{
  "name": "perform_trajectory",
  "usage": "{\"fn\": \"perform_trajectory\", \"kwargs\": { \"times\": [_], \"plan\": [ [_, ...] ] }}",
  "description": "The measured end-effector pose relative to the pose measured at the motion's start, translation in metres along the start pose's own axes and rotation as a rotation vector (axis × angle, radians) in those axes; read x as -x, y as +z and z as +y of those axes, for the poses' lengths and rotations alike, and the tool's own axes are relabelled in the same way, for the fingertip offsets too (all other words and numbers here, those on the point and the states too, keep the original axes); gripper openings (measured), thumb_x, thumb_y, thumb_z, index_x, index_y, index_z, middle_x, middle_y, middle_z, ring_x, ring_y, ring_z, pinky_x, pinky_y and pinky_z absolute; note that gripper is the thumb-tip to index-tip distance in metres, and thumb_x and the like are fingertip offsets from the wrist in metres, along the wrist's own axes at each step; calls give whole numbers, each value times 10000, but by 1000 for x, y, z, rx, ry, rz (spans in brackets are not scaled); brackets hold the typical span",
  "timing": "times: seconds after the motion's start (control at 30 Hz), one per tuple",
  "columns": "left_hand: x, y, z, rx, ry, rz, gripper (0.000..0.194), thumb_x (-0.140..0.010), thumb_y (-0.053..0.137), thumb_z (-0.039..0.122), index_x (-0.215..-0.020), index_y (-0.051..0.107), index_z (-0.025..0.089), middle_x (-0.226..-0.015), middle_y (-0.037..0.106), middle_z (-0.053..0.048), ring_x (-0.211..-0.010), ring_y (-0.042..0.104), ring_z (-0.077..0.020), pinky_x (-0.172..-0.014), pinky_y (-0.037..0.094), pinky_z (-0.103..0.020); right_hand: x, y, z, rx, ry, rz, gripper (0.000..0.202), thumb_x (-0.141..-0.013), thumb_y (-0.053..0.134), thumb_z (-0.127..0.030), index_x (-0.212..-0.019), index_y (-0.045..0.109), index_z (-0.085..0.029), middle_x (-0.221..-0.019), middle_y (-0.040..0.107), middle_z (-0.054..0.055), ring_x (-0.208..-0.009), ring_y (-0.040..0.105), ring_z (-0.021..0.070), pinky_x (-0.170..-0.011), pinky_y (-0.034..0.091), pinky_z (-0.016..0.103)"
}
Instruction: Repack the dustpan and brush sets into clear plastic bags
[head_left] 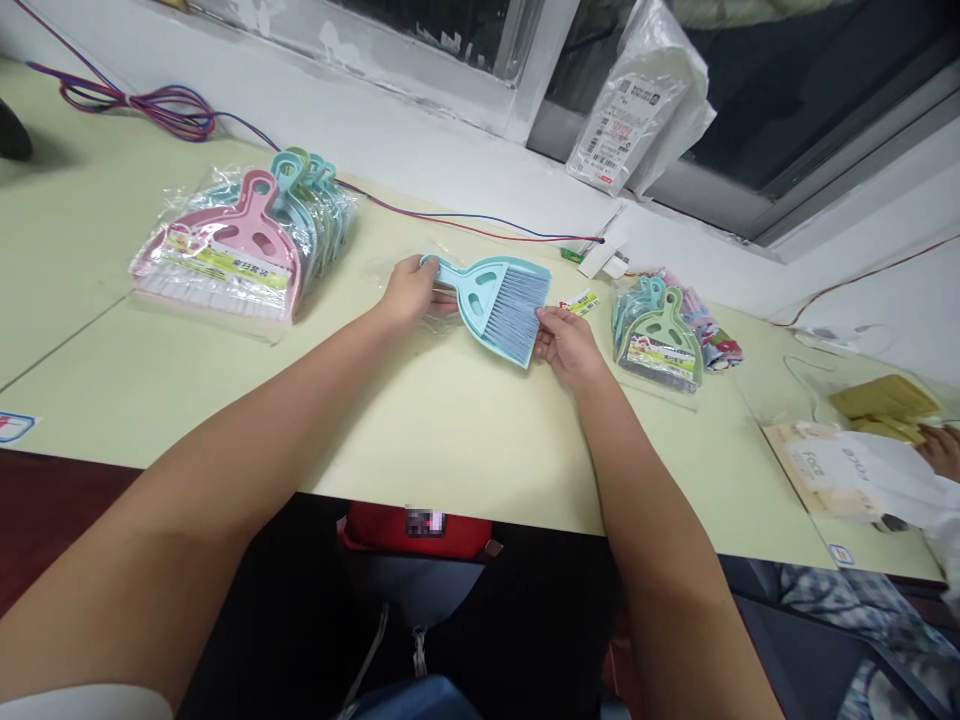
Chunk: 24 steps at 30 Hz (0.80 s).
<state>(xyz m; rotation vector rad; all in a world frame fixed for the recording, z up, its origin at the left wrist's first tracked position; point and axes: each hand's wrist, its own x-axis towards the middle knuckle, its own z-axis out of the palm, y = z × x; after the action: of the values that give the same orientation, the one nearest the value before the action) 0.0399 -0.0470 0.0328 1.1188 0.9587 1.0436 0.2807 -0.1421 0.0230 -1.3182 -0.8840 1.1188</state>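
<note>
A light-blue dustpan [474,318] with a grey-bristled brush [517,305] nested in it is held just above the table, tilted toward the right. My left hand [409,292] is closed around the handle end. On the other side, my right hand [566,343] pinches the wide edge by the bristle tips. A clear plastic bag [382,268] lies behind my left hand, partly hidden. Just beyond my right hand is a small yellow-green label card [581,303]. Whether the brush is clipped to the dustpan cannot be seen.
Bagged dustpan sets stand at left, a pink one [259,200] foremost. More bagged sets, a green one [667,328] in front, sit at right. Coiled cables [176,112] run along the wall. A plastic package [619,120] leans against the window. Another person's hand [941,448] is at far right.
</note>
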Motion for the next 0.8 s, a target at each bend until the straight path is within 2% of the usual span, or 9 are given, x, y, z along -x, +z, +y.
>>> {"fn": "perform_trajectory", "kwargs": {
  "times": [0.1, 0.2, 0.3, 0.37, 0.47, 0.53, 0.6, 0.7, 0.8],
  "plan": [
    [-3, -2, -1, -50, 62, 13, 280, -959, 562, 482, -987, 555, 203, -826, 685, -69, -732, 700, -201, -693, 598, -347, -1, -1, -1, -37, -9, -10, 340, -744, 871, -407, -818, 609, -203, -658, 613, -39, -523, 555, 88, -405, 389, 174],
    [-5, -10, -2, -194, 237, 69, 317, -992, 507, 505, -978, 593, 201, -918, 704, -79, -776, 695, -189, -718, 589, -323, -6, -7, 0, -86, -29, 26, 341, -728, 884, -383, -824, 613, -199, -656, 616, -42, -531, 573, 96, -414, 400, 187],
    [-4, -17, -2, -354, 408, 127, 260, -967, 561, 462, -959, 625, 211, -999, 725, -88, -906, 678, -199, -788, 571, -294, -13, -20, 1, -158, -52, 115, 314, -723, 877, -331, -831, 614, -198, -672, 640, -40, -547, 591, 107, -418, 412, 195],
    [-2, -18, -2, -394, 440, 125, 226, -931, 623, 436, -952, 634, 211, -1017, 729, -90, -952, 669, -206, -809, 563, -284, -17, -28, 1, -183, -60, 153, 291, -728, 864, -311, -844, 622, -197, -691, 662, -33, -555, 599, 113, -420, 420, 200],
    [1, -13, 0, -252, 317, 39, 279, -905, 658, 487, -968, 623, 217, -982, 727, -81, -857, 695, -192, -726, 569, -273, -17, -29, 1, -167, -59, 141, 284, -736, 858, -322, -845, 626, -198, -685, 661, -35, -540, 590, 111, -422, 430, 200],
    [4, -9, 2, -106, 177, -48, 321, -889, 672, 522, -1001, 609, 228, -914, 725, -65, -759, 708, -181, -652, 569, -265, -14, -23, 2, -141, -58, 99, 301, -733, 864, -346, -836, 620, -203, -667, 646, -42, -526, 580, 107, -424, 429, 195],
    [5, -6, 4, -16, 87, -96, 315, -870, 697, 485, -1029, 599, 231, -825, 714, -43, -682, 708, -180, -602, 571, -266, -11, -14, 4, -109, -60, 49, 330, -725, 871, -384, -844, 618, -208, -668, 641, -43, -534, 586, 109, -439, 441, 194],
    [2, -5, 4, 28, 59, -62, 238, -864, 682, 357, -1034, 599, 211, -727, 693, -20, -623, 701, -178, -586, 591, -281, -11, -7, 8, 10, -78, 14, 348, -788, 798, -494, -915, 637, -212, -757, 679, -8, -630, 648, 142, -516, 508, 228],
    [-4, -7, 3, 76, 56, 20, 150, -879, 617, 279, -992, 605, 182, -716, 696, -35, -621, 706, -176, -609, 612, -290, -18, -17, 10, 348, -241, 130, 388, -927, 592, -558, -1049, 667, -198, -1029, 733, 89, -948, 707, 220, -746, 596, 337]
  ]
}}
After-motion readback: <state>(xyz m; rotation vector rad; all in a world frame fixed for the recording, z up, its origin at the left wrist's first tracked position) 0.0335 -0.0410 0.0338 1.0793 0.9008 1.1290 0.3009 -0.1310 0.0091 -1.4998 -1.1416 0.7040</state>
